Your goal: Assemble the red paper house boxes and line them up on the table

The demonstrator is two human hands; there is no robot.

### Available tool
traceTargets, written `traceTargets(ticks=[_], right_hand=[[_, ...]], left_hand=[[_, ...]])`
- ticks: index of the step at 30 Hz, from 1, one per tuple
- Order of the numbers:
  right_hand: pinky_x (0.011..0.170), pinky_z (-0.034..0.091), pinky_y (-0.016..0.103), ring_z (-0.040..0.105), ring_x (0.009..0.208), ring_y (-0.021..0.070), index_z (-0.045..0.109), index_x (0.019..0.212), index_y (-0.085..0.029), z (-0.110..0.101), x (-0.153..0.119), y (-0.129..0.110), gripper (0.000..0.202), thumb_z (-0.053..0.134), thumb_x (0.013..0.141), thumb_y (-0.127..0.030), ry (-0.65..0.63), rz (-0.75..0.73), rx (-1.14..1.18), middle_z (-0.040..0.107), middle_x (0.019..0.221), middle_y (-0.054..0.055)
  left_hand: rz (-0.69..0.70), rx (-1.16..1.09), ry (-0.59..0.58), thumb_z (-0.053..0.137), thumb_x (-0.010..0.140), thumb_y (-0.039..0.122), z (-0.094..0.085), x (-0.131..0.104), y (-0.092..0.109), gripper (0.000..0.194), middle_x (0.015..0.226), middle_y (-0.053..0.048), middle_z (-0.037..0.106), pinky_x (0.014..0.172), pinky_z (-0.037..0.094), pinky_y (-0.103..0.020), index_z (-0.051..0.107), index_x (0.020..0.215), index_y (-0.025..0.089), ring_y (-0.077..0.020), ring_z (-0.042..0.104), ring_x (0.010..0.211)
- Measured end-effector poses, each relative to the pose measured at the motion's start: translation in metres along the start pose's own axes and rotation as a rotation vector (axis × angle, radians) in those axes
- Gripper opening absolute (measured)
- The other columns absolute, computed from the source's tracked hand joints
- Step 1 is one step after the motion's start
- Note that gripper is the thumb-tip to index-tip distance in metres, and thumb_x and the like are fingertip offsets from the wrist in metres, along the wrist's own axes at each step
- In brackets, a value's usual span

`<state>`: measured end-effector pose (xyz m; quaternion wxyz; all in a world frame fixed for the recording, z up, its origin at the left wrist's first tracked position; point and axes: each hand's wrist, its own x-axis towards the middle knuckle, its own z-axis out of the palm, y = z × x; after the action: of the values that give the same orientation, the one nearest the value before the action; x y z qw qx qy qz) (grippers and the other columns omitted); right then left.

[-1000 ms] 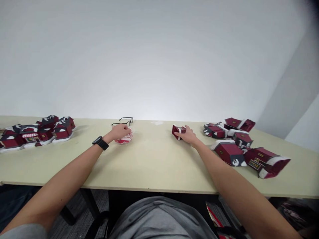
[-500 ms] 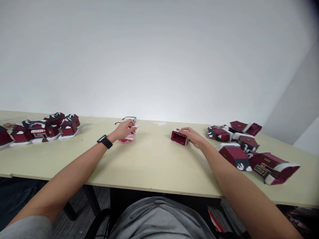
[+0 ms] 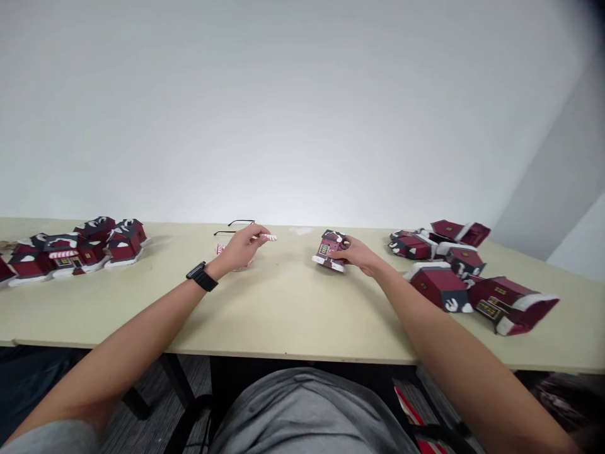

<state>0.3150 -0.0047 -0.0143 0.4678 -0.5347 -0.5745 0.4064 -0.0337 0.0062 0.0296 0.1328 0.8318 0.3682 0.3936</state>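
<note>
My left hand [image 3: 243, 248] pinches a small red-and-white striped stick [image 3: 269, 238] whose end points right. Under and behind that hand, a red-and-white item [image 3: 220, 248] rests on the table, mostly hidden. My right hand [image 3: 357, 254] is closed on the right side of a small dark red toy house [image 3: 328, 250]. The house has a dark, snow-patched roof, a yellow-lit window facing me and a white base, slightly tilted.
Several red toy houses [image 3: 123, 244] stand upright at the left of the table [image 3: 265, 315]. More houses [image 3: 437, 285] lie tipped over at the right. Black-framed glasses [image 3: 242, 222] lie near the wall behind my left hand.
The house in my right hand has turned from showing its hollow underside to showing its front and roof. My left hand has moved a little right with the striped stick, away from the red-and-white item.
</note>
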Motion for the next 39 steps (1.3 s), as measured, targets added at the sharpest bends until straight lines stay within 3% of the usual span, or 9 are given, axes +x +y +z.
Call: traceTargets(ticks=[5, 10, 15, 20, 26, 34, 39], right_hand=[[0.098, 0.057, 0.042, 0.069, 0.110, 0.0255, 0.061, 0.126, -0.019, 0.026, -0.012, -0.012, 0.068, 0.092, 0.066, -0.031, -0.094, -0.168, -0.075, 0.071, 0.129, 0.012], [0.096, 0.056, 0.039, 0.067, 0.108, 0.0228, 0.064, 0.124, -0.019, 0.056, -0.027, -0.021, 0.065, 0.091, 0.066, -0.033, -0.258, -0.247, -0.029, 0.070, 0.127, 0.010], [0.096, 0.055, 0.038, 0.067, 0.106, 0.0218, 0.066, 0.124, -0.019, 0.063, -0.033, -0.025, 0.065, 0.091, 0.066, -0.032, -0.342, -0.233, 0.059, 0.072, 0.123, 0.008], [0.094, 0.056, 0.037, 0.068, 0.105, 0.0215, 0.068, 0.120, -0.022, 0.064, -0.036, -0.027, 0.059, 0.092, 0.066, -0.031, -0.381, -0.222, 0.127, 0.073, 0.123, 0.006], [0.100, 0.055, 0.039, 0.067, 0.111, 0.0223, 0.066, 0.126, -0.021, 0.064, -0.034, -0.024, 0.067, 0.093, 0.066, -0.031, -0.424, -0.236, 0.137, 0.071, 0.128, 0.007], [0.099, 0.053, 0.043, 0.064, 0.108, 0.0241, 0.062, 0.125, -0.020, 0.064, -0.031, -0.022, 0.070, 0.095, 0.065, -0.038, -0.350, -0.249, 0.014, 0.069, 0.124, 0.008], [0.100, 0.055, 0.043, 0.064, 0.113, 0.0256, 0.063, 0.122, -0.022, 0.061, -0.034, -0.026, 0.061, 0.090, 0.073, -0.044, -0.388, -0.269, 0.013, 0.068, 0.126, 0.008]], left_hand=[[0.238, -0.006, 0.010, 0.053, 0.103, 0.046, 0.030, -0.010, 0.027, 0.030, 0.104, -0.007, 0.073, 0.082, 0.051, -0.035, 0.072, 0.105, 0.022, -0.0202, 0.065, 0.093], [0.342, 0.107, -0.031, 0.054, 0.104, 0.038, 0.053, -0.014, 0.022, 0.024, 0.111, -0.007, 0.075, 0.085, 0.053, -0.035, 0.068, 0.116, 0.022, -0.0201, 0.068, 0.095], [0.580, 0.388, -0.018, 0.051, 0.106, 0.032, 0.053, -0.016, 0.015, 0.024, 0.103, -0.008, 0.077, 0.090, 0.053, -0.040, 0.071, 0.113, 0.021, -0.0214, 0.068, 0.098], [0.750, 0.553, 0.022, 0.051, 0.106, 0.026, 0.047, -0.018, 0.024, 0.023, 0.123, -0.009, 0.074, 0.097, 0.052, -0.042, 0.073, 0.109, 0.022, -0.0232, 0.065, 0.113], [0.851, 0.668, 0.044, 0.056, 0.104, 0.023, 0.046, -0.016, 0.023, 0.017, 0.114, -0.008, 0.076, 0.090, 0.051, -0.041, 0.069, 0.112, 0.019, -0.0221, 0.066, 0.102], [0.864, 0.741, 0.144, 0.058, 0.102, 0.018, 0.050, -0.017, 0.025, 0.011, 0.092, -0.006, 0.074, 0.079, 0.050, -0.036, 0.069, 0.102, 0.017, -0.0192, 0.063, 0.086], [0.808, 0.601, 0.104, 0.057, 0.099, 0.011, 0.052, -0.017, 0.022, 0.018, 0.103, -0.006, 0.076, 0.083, 0.052, -0.037, 0.072, 0.105, 0.019, -0.0205, 0.062, 0.094]])
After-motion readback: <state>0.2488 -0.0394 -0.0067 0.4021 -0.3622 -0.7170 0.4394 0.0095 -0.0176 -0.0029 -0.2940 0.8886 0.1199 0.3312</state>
